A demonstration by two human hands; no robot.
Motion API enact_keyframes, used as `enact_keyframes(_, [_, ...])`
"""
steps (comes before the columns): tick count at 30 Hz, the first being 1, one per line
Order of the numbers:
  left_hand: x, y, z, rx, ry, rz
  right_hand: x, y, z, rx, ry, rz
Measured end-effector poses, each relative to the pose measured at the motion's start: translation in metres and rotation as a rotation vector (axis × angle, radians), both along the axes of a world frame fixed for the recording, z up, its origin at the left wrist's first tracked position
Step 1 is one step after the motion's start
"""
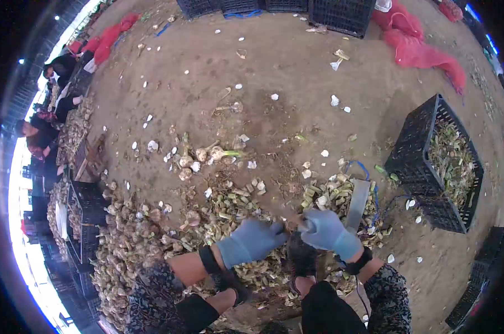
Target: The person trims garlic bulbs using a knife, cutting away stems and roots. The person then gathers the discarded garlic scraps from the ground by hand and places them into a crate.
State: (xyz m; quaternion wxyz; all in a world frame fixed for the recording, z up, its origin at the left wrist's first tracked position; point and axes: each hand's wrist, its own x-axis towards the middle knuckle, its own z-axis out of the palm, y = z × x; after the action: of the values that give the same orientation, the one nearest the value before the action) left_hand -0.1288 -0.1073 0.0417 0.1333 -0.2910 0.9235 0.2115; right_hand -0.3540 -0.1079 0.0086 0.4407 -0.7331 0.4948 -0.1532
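Note:
My left hand [254, 240], in a blue-grey glove, is closed with its fingers curled toward the right hand. What it grips, if anything, cannot be made out. Close beside it, my right hand [331, 232], gloved alike, pinches a blurred brownish thing at its fingertips. Just past the right hand stands a flat metal plate [358, 202] with a blue cord [376, 196] beside it. Cut garlic stalks [235, 201] lie under and around both hands. A large heap of garlic bulbs [130, 239] spreads to the left.
A black crate [413, 146] full of stalk waste stands tilted at the right. Several black crates [341, 15] line the far edge, near a red mesh sack [424, 53]. Loose garlic bulbs [210, 153] lie ahead. Other people [40, 133] sit at far left beside another crate [87, 214].

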Motion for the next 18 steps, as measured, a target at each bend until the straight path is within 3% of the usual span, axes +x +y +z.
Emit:
enact_keyframes(2, [0.006, 0.005, -0.029, -0.049, 0.105, -0.068, 0.009, -0.003, -0.006, -0.034, 0.005, 0.062])
enact_keyframes(4, [0.004, 0.006, -0.042, -0.117, 0.457, 0.064, 0.014, -0.006, -0.012, -0.039, 0.046, 0.188])
enact_keyframes(5, [0.010, 0.006, -0.045, -0.116, 0.456, 0.067, 0.012, -0.008, -0.019, -0.038, 0.045, 0.190])
enact_keyframes(7, [0.023, -0.007, -0.017, 0.031, -0.047, -0.186, -0.007, -0.013, -0.043, 0.125, 0.376, 0.280])
enact_keyframes(9, [0.043, -0.016, 0.021, -0.095, -0.067, -0.124, -0.044, -0.007, -0.075, 0.214, 0.672, 0.231])
enact_keyframes(10, [0.060, -0.017, 0.034, -0.213, -0.090, -0.057, -0.066, 0.004, -0.092, 0.042, 0.627, 0.318])
enact_keyframes(11, [0.083, -0.015, 0.040, -0.209, -0.121, -0.032, -0.077, 0.017, -0.103, 0.041, 0.495, 0.205])
enact_keyframes(13, [0.133, -0.015, 0.050, -0.006, -0.311, 0.224, -0.085, 0.024, -0.105, 0.113, 0.241, -0.033])
enact_keyframes(14, [0.167, -0.008, 0.044, 0.084, -0.478, 0.209, -0.082, 0.018, -0.095, 0.178, 0.116, -0.172])
enact_keyframes(16, [0.246, 0.023, 0.028, 0.250, -0.794, 0.247, -0.070, 0.006, -0.057, 0.235, 0.211, -0.280])
enact_keyframes(18, [0.289, 0.038, 0.033, 0.323, -0.950, 0.316, -0.078, 0.020, -0.098, 0.198, 0.128, -0.309])
